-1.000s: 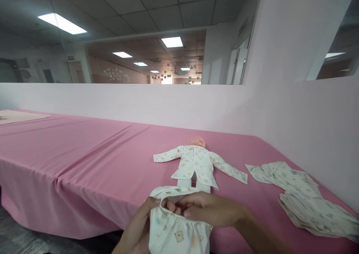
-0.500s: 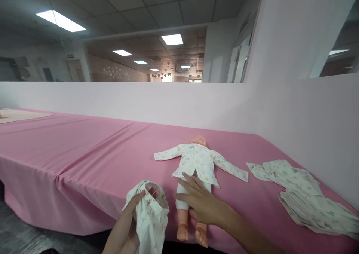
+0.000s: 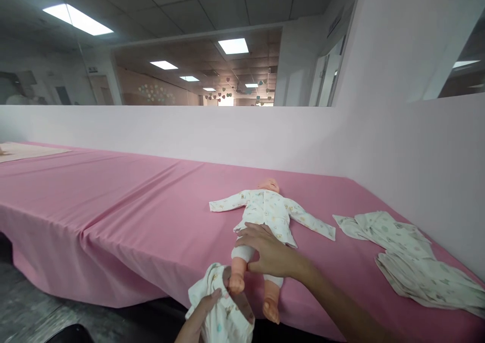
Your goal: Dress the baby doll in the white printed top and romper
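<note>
A baby doll [image 3: 270,185] lies on its back on the pink-covered table, dressed in a white printed jacket [image 3: 265,209] with its sleeves spread wide. White cloth covers its upper legs, and the lower legs and feet are bare. My right hand [image 3: 269,252] is closed round the doll's leg [image 3: 238,267] on the left side, its fingers over the thigh. Bunched in my left hand [image 3: 204,307] are white printed baby pants [image 3: 229,320], their opening at the foot of that leg. The doll's other leg [image 3: 271,295] rests at the table edge.
Folded white printed baby clothes [image 3: 413,262] lie on the right of the pink tablecloth [image 3: 151,206]. A cream cloth [image 3: 30,151] is at the far left. Behind the table rises a white wall [image 3: 189,131] with a window above it. A dark rounded object [image 3: 70,334] shows at bottom left.
My right hand has closed on the doll's leg, which is now lifted and shifted left. My left hand has brought the baby pants rightward and down to that foot.
</note>
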Demonstrator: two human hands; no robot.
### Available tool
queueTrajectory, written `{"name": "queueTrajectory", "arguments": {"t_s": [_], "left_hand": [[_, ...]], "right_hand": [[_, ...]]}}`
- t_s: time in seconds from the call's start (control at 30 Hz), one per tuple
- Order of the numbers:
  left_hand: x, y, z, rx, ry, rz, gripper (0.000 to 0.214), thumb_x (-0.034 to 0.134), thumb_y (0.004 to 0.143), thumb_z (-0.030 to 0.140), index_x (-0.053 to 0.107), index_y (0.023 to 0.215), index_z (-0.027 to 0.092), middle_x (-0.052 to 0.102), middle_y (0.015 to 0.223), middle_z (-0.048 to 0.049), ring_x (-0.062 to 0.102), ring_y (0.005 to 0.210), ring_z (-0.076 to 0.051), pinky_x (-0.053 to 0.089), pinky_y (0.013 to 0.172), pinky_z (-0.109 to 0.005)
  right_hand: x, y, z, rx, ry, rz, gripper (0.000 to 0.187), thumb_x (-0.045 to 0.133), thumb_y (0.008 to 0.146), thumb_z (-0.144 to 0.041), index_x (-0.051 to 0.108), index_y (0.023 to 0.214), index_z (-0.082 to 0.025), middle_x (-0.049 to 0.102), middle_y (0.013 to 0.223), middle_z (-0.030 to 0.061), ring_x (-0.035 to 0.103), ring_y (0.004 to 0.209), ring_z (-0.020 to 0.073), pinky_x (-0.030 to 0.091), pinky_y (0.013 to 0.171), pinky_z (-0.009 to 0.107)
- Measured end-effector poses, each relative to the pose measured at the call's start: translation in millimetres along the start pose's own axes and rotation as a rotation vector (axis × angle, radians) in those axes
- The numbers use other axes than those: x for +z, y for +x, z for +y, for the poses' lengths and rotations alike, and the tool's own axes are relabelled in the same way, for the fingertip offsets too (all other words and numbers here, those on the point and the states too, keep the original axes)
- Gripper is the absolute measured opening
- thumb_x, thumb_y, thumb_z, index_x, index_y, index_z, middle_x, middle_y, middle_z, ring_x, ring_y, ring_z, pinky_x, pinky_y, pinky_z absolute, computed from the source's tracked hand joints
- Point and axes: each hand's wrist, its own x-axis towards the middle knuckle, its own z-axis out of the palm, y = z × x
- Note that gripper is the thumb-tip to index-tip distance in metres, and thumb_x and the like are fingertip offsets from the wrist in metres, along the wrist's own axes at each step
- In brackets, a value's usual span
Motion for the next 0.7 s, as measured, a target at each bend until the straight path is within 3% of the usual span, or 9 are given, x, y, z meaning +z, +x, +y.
{"name": "queueTrajectory", "arguments": {"t_s": [0.2, 0.33, 0.43, 0.5, 0.6, 0.7], "left_hand": [[29.3, -3, -17, -0.018, -0.036, -0.097, 0.051, 0.069, 0.082, 0.029, 0.060, 0.131, 0.017, 0.074, 0.097, -0.0106, 0.071, 0.100, -0.031, 0.051, 0.098, -0.042], [38.8, 1, -21, -0.028, -0.095, -0.145, 0.046, 0.065, 0.087, 0.031, 0.061, 0.129, 0.014, 0.074, 0.095, -0.0112, 0.072, 0.094, -0.028, 0.052, 0.095, -0.041], [40.7, 1, -22, 0.005, -0.115, -0.109, 0.045, 0.067, 0.086, 0.028, 0.060, 0.129, 0.015, 0.074, 0.096, -0.0099, 0.073, 0.092, -0.027, 0.053, 0.094, -0.040], [41.2, 1, -23, 0.023, -0.121, -0.110, 0.048, 0.068, 0.085, 0.027, 0.059, 0.130, 0.016, 0.074, 0.098, -0.0089, 0.073, 0.091, -0.026, 0.053, 0.093, -0.039], [41.1, 2, -26, 0.003, -0.117, -0.113, 0.049, 0.068, 0.085, 0.028, 0.059, 0.131, 0.014, 0.075, 0.099, -0.0103, 0.073, 0.092, -0.027, 0.053, 0.093, -0.039], [38.9, 5, -28, -0.012, -0.119, -0.105, 0.050, 0.068, 0.086, 0.029, 0.058, 0.133, 0.014, 0.075, 0.099, -0.0111, 0.073, 0.093, -0.028, 0.053, 0.092, -0.040]], "right_hand": [[17, -2, -1, -0.012, -0.066, 0.061, 0.044, 0.056, 0.072, -0.011, 0.065, 0.112, -0.026, 0.056, 0.135, 0.0049, 0.036, 0.138, 0.0251, 0.026, 0.112, 0.045], [20, -15, -13, 0.031, -0.023, 0.093, 0.040, 0.049, 0.074, -0.003, 0.067, 0.103, -0.025, 0.052, 0.134, 0.0052, 0.038, 0.135, 0.0240, 0.034, 0.108, 0.042], [18, -28, -27, 0.129, 0.171, 0.094, 0.028, 0.043, 0.091, -0.017, 0.068, 0.099, -0.025, 0.049, 0.139, 0.0040, 0.039, 0.135, 0.0227, 0.035, 0.110, 0.041], [17, -34, -36, 0.185, 0.315, 0.069, 0.030, 0.041, 0.097, -0.032, 0.070, 0.094, -0.023, 0.045, 0.144, 0.0040, 0.036, 0.138, 0.0233, 0.032, 0.112, 0.040], [20, -37, -47, 0.207, 0.437, 0.010, 0.028, 0.056, 0.091, -0.046, 0.068, 0.087, -0.020, 0.047, 0.143, 0.0064, 0.031, 0.141, 0.0262, 0.030, 0.114, 0.039], [31, -34, -51, 0.211, 0.507, -0.004, 0.021, 0.072, 0.078, -0.038, 0.067, 0.088, -0.020, 0.049, 0.140, 0.0069, 0.027, 0.143, 0.0269, 0.028, 0.116, 0.039]]}}
